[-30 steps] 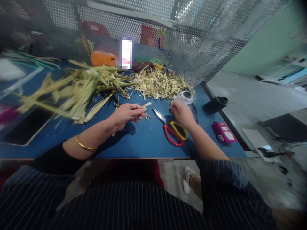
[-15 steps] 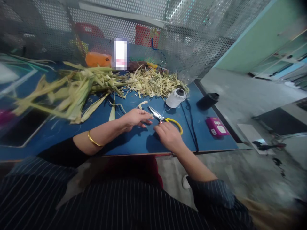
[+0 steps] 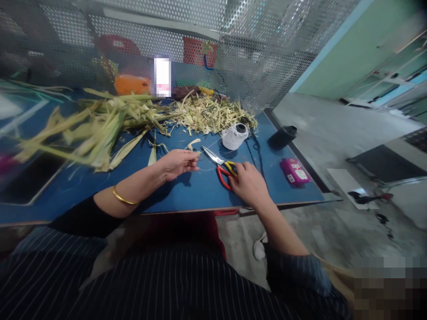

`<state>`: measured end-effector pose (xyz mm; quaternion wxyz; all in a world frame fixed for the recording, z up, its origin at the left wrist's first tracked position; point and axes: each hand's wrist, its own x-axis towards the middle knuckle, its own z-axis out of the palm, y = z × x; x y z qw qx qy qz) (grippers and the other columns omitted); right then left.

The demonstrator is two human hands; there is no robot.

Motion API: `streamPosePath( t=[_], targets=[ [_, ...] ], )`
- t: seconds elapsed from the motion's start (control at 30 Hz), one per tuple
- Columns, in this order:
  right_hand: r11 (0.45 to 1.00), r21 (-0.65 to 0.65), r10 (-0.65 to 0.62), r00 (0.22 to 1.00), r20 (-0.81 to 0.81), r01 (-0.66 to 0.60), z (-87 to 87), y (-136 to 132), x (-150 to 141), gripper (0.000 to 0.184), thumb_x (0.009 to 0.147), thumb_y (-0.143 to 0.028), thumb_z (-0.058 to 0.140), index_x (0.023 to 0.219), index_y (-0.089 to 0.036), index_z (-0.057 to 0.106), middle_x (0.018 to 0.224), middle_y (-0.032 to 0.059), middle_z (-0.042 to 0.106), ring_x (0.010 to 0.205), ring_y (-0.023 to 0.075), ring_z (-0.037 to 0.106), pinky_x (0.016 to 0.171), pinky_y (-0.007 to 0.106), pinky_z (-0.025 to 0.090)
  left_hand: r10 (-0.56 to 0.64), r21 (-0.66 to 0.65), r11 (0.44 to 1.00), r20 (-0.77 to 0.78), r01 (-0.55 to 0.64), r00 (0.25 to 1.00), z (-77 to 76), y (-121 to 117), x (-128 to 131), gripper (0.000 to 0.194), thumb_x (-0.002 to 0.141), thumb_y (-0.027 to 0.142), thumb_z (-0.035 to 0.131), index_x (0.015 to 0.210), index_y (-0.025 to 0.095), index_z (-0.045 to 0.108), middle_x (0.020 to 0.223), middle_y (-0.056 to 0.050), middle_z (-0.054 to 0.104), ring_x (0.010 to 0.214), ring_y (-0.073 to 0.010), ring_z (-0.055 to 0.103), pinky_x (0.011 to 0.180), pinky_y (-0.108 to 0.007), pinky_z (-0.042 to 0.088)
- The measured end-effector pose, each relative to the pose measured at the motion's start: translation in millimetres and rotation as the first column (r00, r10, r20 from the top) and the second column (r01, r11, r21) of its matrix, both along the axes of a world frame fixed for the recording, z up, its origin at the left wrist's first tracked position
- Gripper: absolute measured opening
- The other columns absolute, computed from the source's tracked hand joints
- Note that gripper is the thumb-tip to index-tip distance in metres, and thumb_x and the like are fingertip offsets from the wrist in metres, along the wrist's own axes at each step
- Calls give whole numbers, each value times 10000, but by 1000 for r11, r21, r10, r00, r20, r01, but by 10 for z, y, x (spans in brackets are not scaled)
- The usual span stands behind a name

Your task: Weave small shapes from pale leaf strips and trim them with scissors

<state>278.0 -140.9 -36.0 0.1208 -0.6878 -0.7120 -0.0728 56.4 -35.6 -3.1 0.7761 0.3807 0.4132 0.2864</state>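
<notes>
My left hand (image 3: 180, 164) is closed in a pinch above the blue table. A small pale green tip, perhaps a bit of dried husk (image 3: 199, 154), shows at its fingertips. Fine white thread runs from there toward the white spool of thread (image 3: 235, 137). My right hand (image 3: 250, 184) has its fingers curled on the handles of the scissors (image 3: 214, 156), one loop yellow and one red. The blades point up and left toward my left hand, nearly together. A short curled strip of husk (image 3: 193, 144) lies just beyond my left hand.
On the blue table (image 3: 187, 195), long dried husks (image 3: 113, 120) lie left and a heap of shredded husk (image 3: 210, 113) at the back. A black cylinder (image 3: 282, 138) and a purple pack (image 3: 296, 171) lie right. Perforated metal (image 3: 140, 26) rises behind; a dark phone-like slab (image 3: 30, 178) is left.
My right hand has shifted right along the scissors, and their red loop now shows beside the yellow one. My left hand keeps its pinch. The view has turned slightly.
</notes>
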Motion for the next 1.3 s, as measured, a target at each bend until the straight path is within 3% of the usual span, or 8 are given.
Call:
streamPosePath(
  t=[0.2, 0.3, 0.47, 0.63, 0.93, 1.1, 1.2, 1.3],
  targets=[
    [958, -286, -18, 999, 45, 30, 136, 126, 100, 580, 741, -171, 546, 1315, -108, 499, 1026, 163, 647, 878, 265, 625, 738, 326, 440, 31, 42, 999, 43, -32, 999, -20, 83, -113, 91, 847, 99, 636, 757, 87, 643, 718, -31, 611, 544, -64, 527, 630, -260, 548],
    [915, -403, -100, 980, -170, 24, 210, 192, 125, 720, 702, -176, 594, 1400, -122, 428, 1032, 138, 672, 842, 233, 627, 703, 303, 448, 44, 47, 998, 34, -46, 998, -24, 100, -117, 95, 844, 109, 644, 751, 92, 643, 717, -31, 616, 512, -53, 501, 585, -241, 522],
    [837, -520, -343, 575, -743, -173, 348, 162, 272, 598, 769, -393, 673, 1304, -164, 535, 744, 5, 602, 538, 94, 488, 493, 230, 418, 53, 51, 997, 22, -54, 998, -20, 102, -108, 102, 852, 104, 636, 751, 88, 647, 708, -32, 614, 502, -50, 496, 562, -231, 503],
    [797, -492, -470, 152, -869, -349, 437, 55, 366, 557, 647, -442, 802, 1098, -180, 607, 767, -4, 579, 598, 92, 533, 458, 187, 428, 69, 65, 996, -10, -68, 998, 17, 80, -104, 126, 855, 88, 626, 731, 80, 647, 690, -29, 601, 491, -49, 483, 558, -235, 501],
    [822, -437, -462, 20, -886, -366, 376, 285, 247, 390, 716, -461, 748, 942, -171, 617, 758, 15, 626, 539, 83, 528, 422, 182, 405, 46, 75, 996, -15, -45, 999, 34, 57, -103, 141, 853, 93, 631, 711, 87, 637, 668, -27, 609, 487, -51, 480, 569, -237, 493],
    [888, -422, -386, 205, -900, -181, 258, 458, 151, 490, 608, -487, 811, 934, -156, 654, 614, -27, 561, 429, 57, 442, 391, 193, 334, 40, 65, 997, -23, -38, 999, 16, 45, -94, 129, 824, 98, 672, 699, 91, 640, 660, -31, 614, 488, -52, 481, 582, -240, 489],
    [924, -371, -266, 536, -801, -97, 225, 417, 165, 498, 705, -541, 703, 1012, -150, 679, 631, -2, 608, 481, 100, 503, 461, 234, 366, 40, 58, 998, -18, -39, 999, 28, 33, -112, 125, 818, 102, 678, 697, 96, 644, 669, -33, 615, 495, -53, 486, 570, -234, 485],
    [946, -321, -175, 898, -403, 41, 215, 290, 179, 437, 799, -437, 614, 1119, -145, 667, 817, 71, 706, 712, 200, 631, 617, 289, 424, 28, 63, 998, 2, -28, 1000, 89, 20, -195, 101, 814, 109, 679, 715, 96, 657, 687, -31, 621, 507, -54, 498, 574, -230, 494]
  ],
)
